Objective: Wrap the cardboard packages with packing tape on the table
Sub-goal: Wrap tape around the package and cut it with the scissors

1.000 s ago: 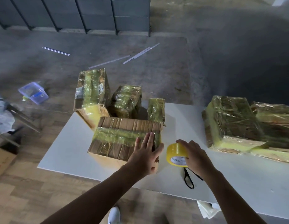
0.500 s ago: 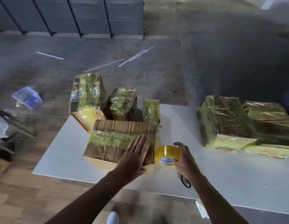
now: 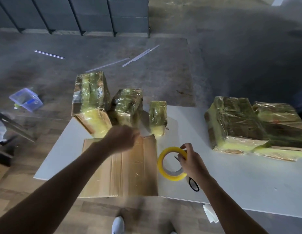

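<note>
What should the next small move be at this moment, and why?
Probably carry the tape roll over the cardboard box and lay a strip across its top. That face shows bare cardboard, unlike the wrapped packages behind it. The right hand grips the roll just beside the box, and the left hand, blurred, sits at the box's far edge.
</note>
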{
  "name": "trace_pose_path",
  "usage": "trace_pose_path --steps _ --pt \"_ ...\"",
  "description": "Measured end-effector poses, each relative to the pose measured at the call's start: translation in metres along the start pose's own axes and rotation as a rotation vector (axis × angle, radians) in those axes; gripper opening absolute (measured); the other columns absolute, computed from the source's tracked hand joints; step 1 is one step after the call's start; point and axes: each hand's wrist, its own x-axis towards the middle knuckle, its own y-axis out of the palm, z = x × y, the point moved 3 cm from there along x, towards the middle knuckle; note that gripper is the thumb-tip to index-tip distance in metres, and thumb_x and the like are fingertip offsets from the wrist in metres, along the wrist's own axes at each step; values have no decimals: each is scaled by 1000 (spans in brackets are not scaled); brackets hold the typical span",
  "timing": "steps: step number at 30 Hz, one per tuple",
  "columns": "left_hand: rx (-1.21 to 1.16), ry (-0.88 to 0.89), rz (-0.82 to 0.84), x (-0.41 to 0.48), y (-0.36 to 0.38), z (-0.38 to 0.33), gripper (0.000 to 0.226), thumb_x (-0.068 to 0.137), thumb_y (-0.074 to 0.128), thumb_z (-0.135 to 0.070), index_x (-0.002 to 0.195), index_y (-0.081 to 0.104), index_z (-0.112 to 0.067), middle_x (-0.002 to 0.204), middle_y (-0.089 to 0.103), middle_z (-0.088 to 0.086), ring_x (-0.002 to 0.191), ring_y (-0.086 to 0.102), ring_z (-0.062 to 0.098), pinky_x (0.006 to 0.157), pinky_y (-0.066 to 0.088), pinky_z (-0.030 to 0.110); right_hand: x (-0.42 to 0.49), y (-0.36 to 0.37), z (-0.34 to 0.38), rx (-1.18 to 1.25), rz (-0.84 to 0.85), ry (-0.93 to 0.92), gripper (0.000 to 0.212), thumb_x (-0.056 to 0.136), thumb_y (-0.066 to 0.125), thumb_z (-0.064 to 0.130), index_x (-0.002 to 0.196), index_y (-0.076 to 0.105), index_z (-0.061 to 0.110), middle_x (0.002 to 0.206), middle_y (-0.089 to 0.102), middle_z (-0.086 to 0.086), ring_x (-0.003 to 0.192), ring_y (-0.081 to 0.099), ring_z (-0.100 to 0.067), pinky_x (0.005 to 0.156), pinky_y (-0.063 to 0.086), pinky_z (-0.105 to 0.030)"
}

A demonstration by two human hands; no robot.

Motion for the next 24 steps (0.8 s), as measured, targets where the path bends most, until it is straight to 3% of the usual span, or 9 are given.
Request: trace_pose_path --steps 3,6,8,11,14,20,22,24 --pt "-5 -41 -88 18 9 14 33 97 39 -34 108 64 -16 105 67 7 96 63 26 73 43 32 -4 14 2 -90 34 22 19 95 55 23 109 46 13 86 65 -10 82 63 -34 64 45 -33" --pt "-142 25 -137 -5 50 -12 54 90 34 -52 123 59 -18 122 61 6 115 55 27 95 41 41 -6 21 -1 -85 52 97 18 97 51 25 111 46 13 90 65 -11 87 62 -35 63 40 -31" --pt "-48 3 -80 -27 76 -26 63 89 30 -63 138 45 -25 143 44 2 136 35 25 113 23 51 -8 23 -4 -70 57 114 19 97 52 25 112 47 14 88 64 -11 85 62 -36 63 43 -33" --pt "43 -33 -90 -34 89 -28 72 87 23 -68 145 33 -28 153 31 3 145 19 25 118 5 55 -7 23 -10 -19 66 156 20 96 54 25 114 50 16 88 63 -8 79 58 -30 62 38 -29" --pt "38 -126 -129 -20 88 -25 70 86 22 -66 144 36 -29 152 33 5 143 23 26 117 11 54 -3 21 -16 32 27 184 22 95 57 22 115 55 14 96 66 -10 88 60 -30 66 38 -27" --pt "121 -127 -181 -20 92 -25 59 90 27 -63 139 37 -32 142 41 3 137 31 24 115 14 56 -4 19 -24 -35 58 124 21 95 56 20 116 55 17 93 66 -13 89 63 -35 73 52 -39" --pt "134 -157 -191 -24 95 -29 60 89 27 -61 139 39 -31 141 43 4 136 34 25 114 16 57 -11 18 -22 -71 94 87 31 96 54 17 127 54 16 101 67 -15 96 63 -35 77 49 -31" --pt "126 -198 -204 -22 96 -30 61 89 26 -61 139 40 -29 140 45 6 133 37 26 114 18 58 -23 15 -18 -147 133 11 40 96 54 14 135 52 19 111 68 -10 103 62 -30 73 36 -17"
